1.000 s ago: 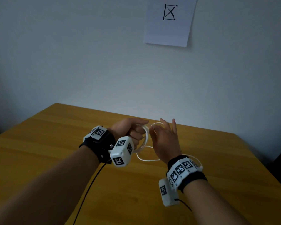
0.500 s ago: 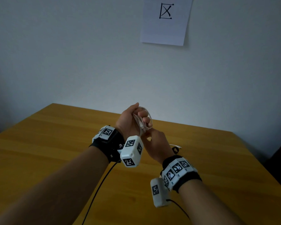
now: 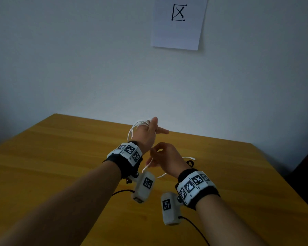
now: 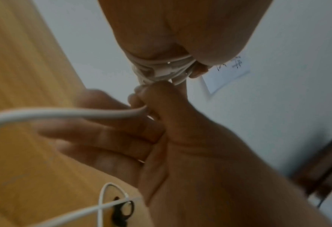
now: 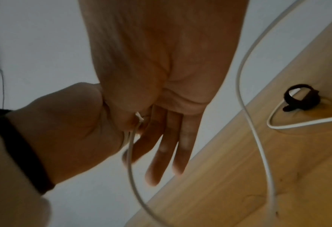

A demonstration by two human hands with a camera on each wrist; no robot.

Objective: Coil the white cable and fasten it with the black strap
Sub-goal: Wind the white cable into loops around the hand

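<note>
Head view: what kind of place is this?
Probably a plain indoor recording setup: a bare wooden table against a blank white wall, with a printed sheet bearing a marker symbol stuck above it.

left hand (image 3: 148, 134) hiding part of cable coil (image 3: 134, 129), strap (image 3: 190, 163) small, blurred

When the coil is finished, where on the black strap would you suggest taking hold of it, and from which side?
I would pinch the black strap at its raised loop, coming from above with thumb and forefinger. It lies on the table with the loop standing up and open, so there is an edge to catch; the flat tail hugs the wood. The white cable runs beside it, so approach from the far side.
</note>
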